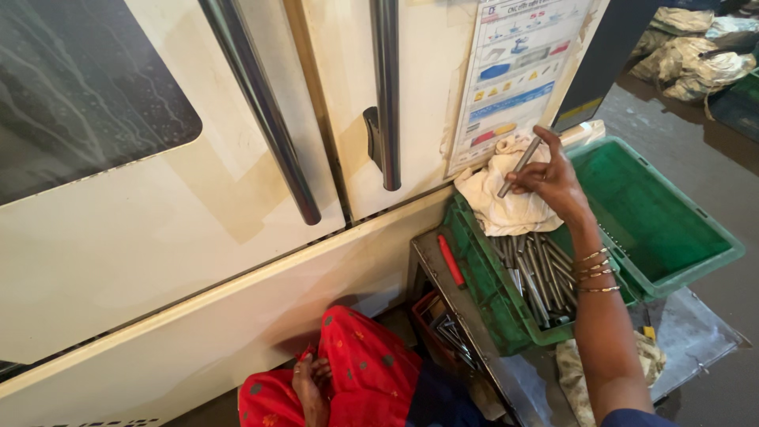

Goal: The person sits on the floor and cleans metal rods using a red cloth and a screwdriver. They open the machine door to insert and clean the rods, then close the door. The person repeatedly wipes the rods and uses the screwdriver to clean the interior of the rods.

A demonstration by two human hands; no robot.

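A slim grey metal rod (519,165), tilted with its upper end to the right, is held above the green crate (490,304) of similar rods, over a white cloth (502,202).

Single head-worn view, looking steeply down and slightly forward, tilted. Close to the cream machine door (198,237) ahead-left; green crates (656,213) on a low metal tray (696,332) lower right, within arm's reach (right hand (553,182) mid-frame). No second view to overlap.
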